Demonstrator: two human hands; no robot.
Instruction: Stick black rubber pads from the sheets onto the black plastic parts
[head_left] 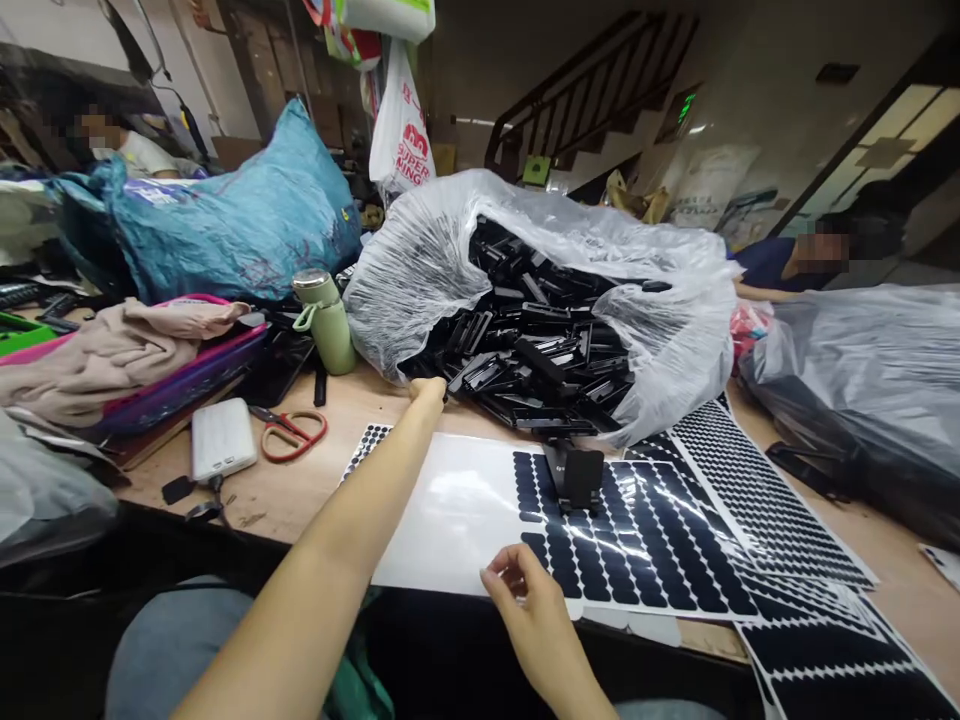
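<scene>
My left hand (429,390) reaches far forward to the near edge of a heap of black plastic parts (540,330) spilling from a clear plastic bag (420,260). Its fingers are curled round one black part at the heap's edge. My right hand (525,600) hovers at the near edge of a white sheet of black oval stickers (637,540). Its fingers are curled, with thumb and forefinger pinched; what they hold is too small to see. A single black plastic part (574,475) stands on the sheet.
More sticker sheets (757,490) lie to the right. Red-handled scissors (289,432), a white power bank (222,438) and a green flask (326,320) sit at left, near a blue sack (232,220). A grey bag (862,380) fills the right. Two people sit at the back.
</scene>
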